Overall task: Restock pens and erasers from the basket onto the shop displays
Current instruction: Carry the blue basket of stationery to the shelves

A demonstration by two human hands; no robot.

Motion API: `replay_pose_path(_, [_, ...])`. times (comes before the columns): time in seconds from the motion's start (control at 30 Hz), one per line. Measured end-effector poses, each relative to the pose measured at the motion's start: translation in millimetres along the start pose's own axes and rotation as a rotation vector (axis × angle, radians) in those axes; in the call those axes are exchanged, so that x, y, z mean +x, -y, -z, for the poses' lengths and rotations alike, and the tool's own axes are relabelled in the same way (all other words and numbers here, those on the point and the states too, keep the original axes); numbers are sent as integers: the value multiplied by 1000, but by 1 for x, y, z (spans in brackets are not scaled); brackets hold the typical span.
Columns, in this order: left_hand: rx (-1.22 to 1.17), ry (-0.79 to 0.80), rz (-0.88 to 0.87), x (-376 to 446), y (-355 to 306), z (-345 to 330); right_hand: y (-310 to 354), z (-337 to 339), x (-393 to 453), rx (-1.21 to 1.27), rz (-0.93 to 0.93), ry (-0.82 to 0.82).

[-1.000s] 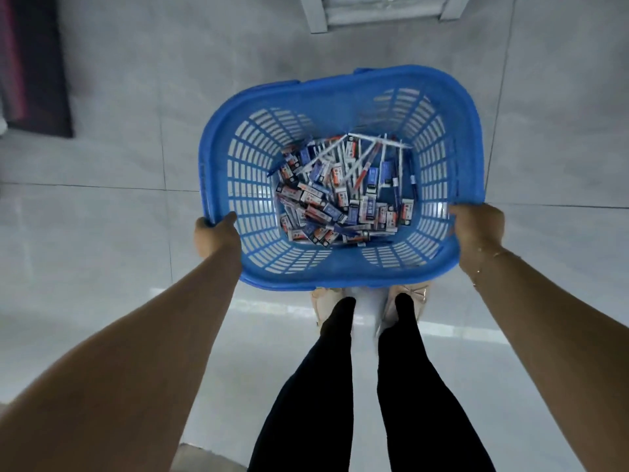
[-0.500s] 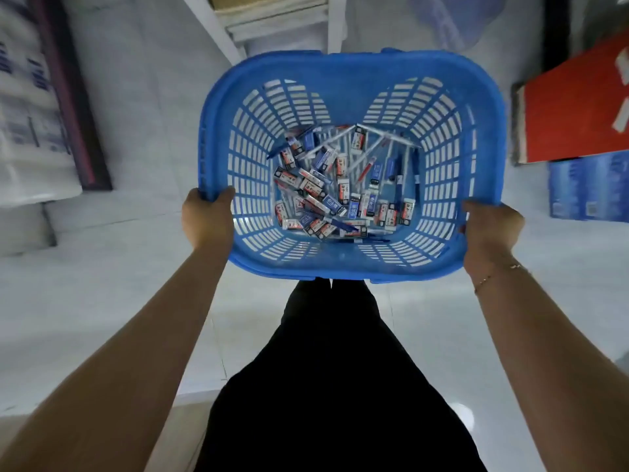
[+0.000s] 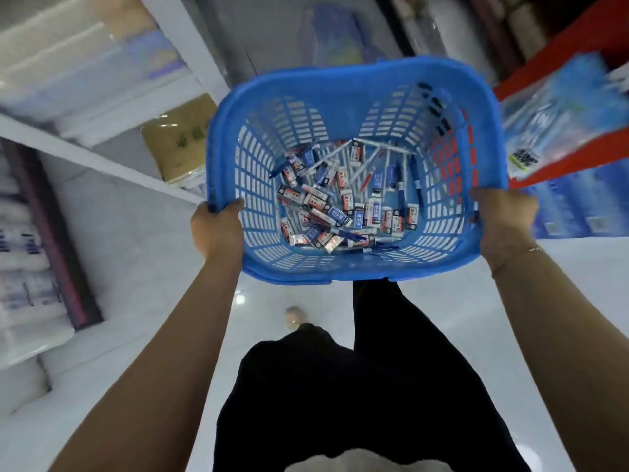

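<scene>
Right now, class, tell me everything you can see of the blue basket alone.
The blue basket looks like moulded plastic, rectangular with rounded corners, a solid rim and slotted walls and floor. It is carried level above the pale floor. The left hand grips its left rim and the right hand grips its right rim. Loose pens and erasers lie piled on its bottom, covering only the middle.

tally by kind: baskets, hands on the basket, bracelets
basket: 1
hands gripping its rim, left hand and right hand: 2
bracelet: 1
total: 4
pens and erasers inside: too jumbled to count
</scene>
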State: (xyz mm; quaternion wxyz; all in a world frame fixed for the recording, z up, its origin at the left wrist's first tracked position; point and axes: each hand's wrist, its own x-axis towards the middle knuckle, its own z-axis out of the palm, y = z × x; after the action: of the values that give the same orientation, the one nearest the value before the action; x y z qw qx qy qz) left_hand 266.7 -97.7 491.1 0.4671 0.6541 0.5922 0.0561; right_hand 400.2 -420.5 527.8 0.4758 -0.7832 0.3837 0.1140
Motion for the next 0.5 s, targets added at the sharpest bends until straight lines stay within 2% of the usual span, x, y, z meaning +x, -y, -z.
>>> replay_pose_path(0.07, [-3, -16, -1, 12, -34, -28, 38, -10, 33, -21, 13, 0])
replay_pose_path(0.17, [-3, -42, 8, 27, -87, -63, 103, -30, 77, -197, 72, 39])
replay_pose_path(0.4, [-73, -120, 48, 91, -199, -134, 242, -95, 166, -187, 76, 154])
replay_pose_path(0.5, [-86, -134, 59, 134, -246, -156, 293, -140, 198, -141, 102, 135])
